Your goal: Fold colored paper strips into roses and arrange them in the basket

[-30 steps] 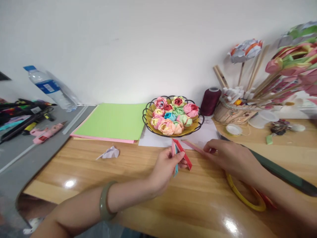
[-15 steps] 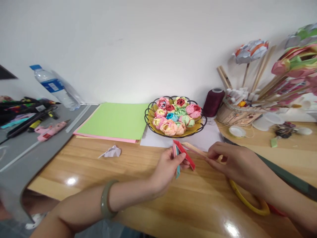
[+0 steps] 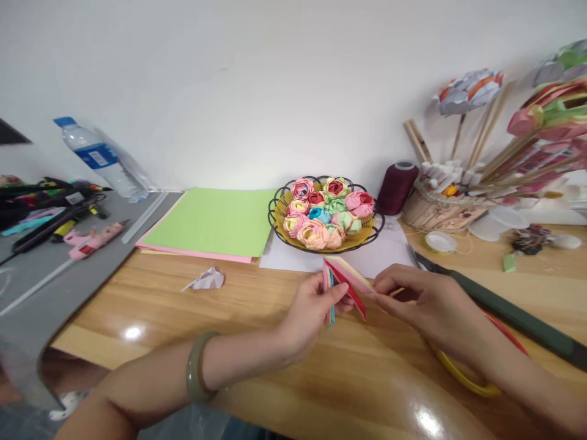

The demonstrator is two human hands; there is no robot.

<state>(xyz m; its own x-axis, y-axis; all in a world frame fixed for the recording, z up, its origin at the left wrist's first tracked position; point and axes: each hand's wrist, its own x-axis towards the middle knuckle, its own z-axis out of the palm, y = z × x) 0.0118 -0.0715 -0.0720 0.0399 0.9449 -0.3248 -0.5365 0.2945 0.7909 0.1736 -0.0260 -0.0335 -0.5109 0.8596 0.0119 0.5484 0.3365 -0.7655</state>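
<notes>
My left hand is closed on several folded paper strips; a red strip slants down to the right and a blue one points down. A pale pink-and-yellow folded strip is pinched by its lower right end in my right hand. Its upper end meets the top of the red strip. Behind my hands, paper flowers fill a yellow basket with a black looped rim. Green paper sheets are stacked left of the basket.
Crumpled white paper lies on the wooden table. A pink glue gun and bottle stand left. Right are a purple thread spool, dark green-handled scissors, a yellow ring and a stick holder.
My right hand has moved slightly left, bringing the pale strip closer to the red strip, their top ends now together. The left hand has barely moved.
</notes>
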